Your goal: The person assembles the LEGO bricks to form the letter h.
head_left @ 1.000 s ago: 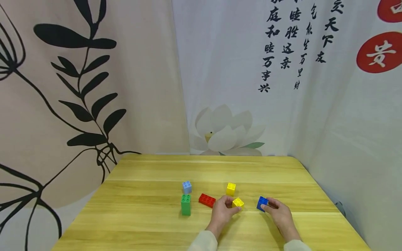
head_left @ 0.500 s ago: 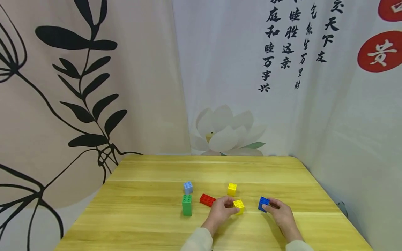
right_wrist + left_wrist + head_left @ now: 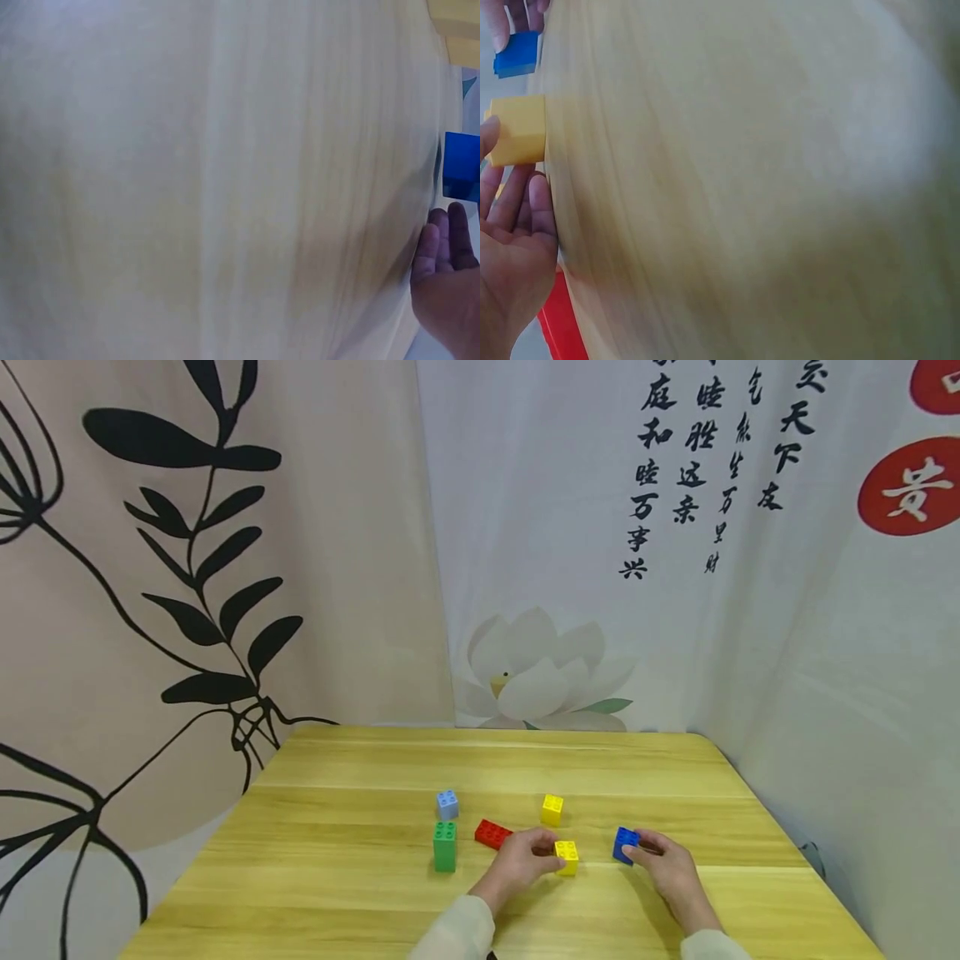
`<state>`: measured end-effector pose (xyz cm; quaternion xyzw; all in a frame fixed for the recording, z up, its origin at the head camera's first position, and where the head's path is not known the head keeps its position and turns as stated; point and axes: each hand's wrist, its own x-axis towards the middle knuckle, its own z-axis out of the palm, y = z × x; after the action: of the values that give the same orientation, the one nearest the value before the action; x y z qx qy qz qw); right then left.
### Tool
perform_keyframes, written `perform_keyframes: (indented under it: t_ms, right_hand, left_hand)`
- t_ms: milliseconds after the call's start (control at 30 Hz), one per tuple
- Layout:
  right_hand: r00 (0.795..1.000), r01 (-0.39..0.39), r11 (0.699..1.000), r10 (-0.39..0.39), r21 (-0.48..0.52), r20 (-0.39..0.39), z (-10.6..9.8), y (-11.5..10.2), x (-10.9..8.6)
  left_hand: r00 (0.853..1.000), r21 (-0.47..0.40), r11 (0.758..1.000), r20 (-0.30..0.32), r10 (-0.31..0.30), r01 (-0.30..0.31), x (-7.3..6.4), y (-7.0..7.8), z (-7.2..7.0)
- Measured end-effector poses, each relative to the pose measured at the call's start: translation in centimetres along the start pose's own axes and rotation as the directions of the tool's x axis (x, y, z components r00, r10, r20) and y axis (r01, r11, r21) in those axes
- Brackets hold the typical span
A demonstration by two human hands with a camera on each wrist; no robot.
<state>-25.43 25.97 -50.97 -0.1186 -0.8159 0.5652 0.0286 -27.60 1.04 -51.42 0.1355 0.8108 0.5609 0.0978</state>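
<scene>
At the wooden table (image 3: 337, 910), a block in each hand.
Past the green block (image 3: 445, 847) and red brick (image 3: 492, 834), the left hand (image 3: 521, 862) pinches a yellow block (image 3: 567, 858); farther right, the blue block (image 3: 624, 845) is gripped by the right hand (image 3: 671, 872). A shallow fingertip hold might let either twist loose. Since a second ago, the yellow block has turned squarer; the right hand barely moved.
</scene>
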Motion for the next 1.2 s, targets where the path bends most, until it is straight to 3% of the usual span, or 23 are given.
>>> perform_keyframes:
  t_ms: [233,433,667,1200]
  right_hand:
    - [0.999,-0.023,1.000,0.022,0.022,0.046,0.0,-0.5,0.2]
    - [0.996,-0.020,0.999,0.022,-0.028,0.085,0.4,-1.3,0.6]
    - [0.993,0.038,0.998,-0.032,-0.052,0.116,1.1,-2.3,0.7]
    - [0.972,0.141,0.987,-0.125,-0.071,0.201,2.0,-4.3,0.9]
  left_hand:
    - [1.000,0.006,1.000,0.003,-0.004,0.004,0.1,-0.2,-0.3]
    - [1.000,0.001,1.000,0.012,-0.014,0.014,0.2,-0.3,-0.3]
    - [0.998,-0.003,0.999,0.027,-0.048,0.048,0.2,-0.3,-0.4]
    - [0.998,0.005,0.999,0.039,-0.045,0.044,0.3,-0.2,-0.5]
